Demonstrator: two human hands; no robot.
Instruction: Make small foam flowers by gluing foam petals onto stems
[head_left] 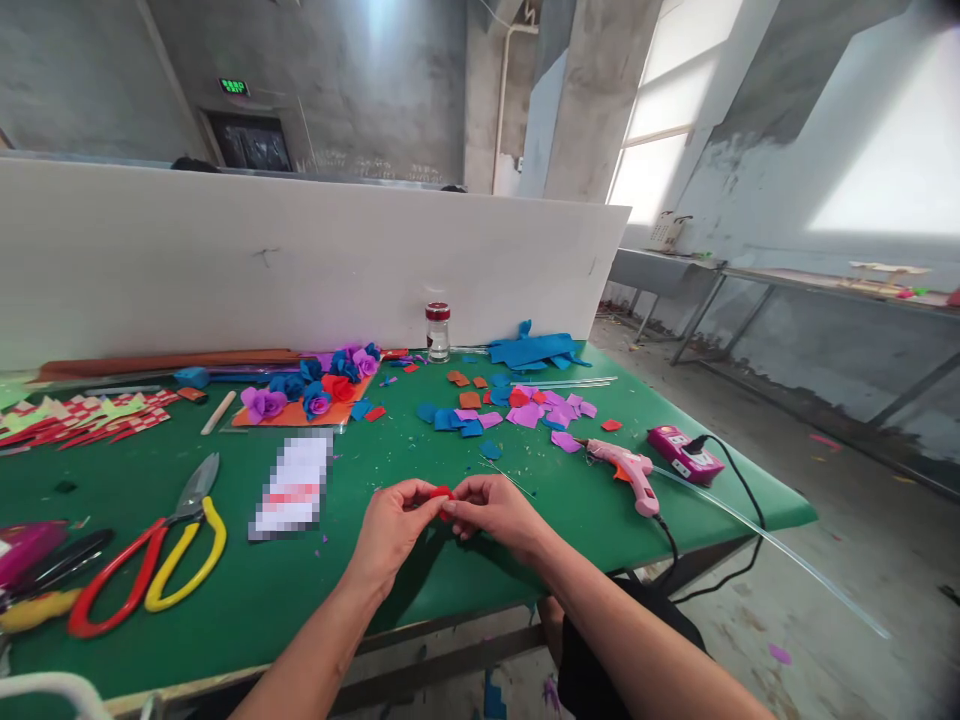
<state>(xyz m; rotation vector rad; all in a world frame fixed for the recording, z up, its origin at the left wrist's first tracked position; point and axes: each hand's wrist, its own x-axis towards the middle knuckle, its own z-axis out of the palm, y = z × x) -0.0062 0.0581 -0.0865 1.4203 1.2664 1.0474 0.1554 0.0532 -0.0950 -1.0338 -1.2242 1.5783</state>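
Note:
Between my two hands, just above the front edge of the green table (390,455), is a small red paper petal (442,493). My left hand (397,520) pinches its left side with thumb and forefinger. Pinching the right side is my right hand (491,508), its other fingers curled below. The fingers cover most of the petal. Beyond them lie loose blue paper pieces (450,420) and purple paper pieces (551,408). To the right of my right hand rests a pink glue gun (626,472) with a clear glue stick (780,550) sticking out behind.
Scissors (184,540) with red and yellow handles lie at left, near a blurred-out white item (292,485). Finished paper flowers (315,385) sit on an orange sheet. A red-lidded jar (438,332) stands before the white partition (322,265). A purple power strip (684,455) is at right.

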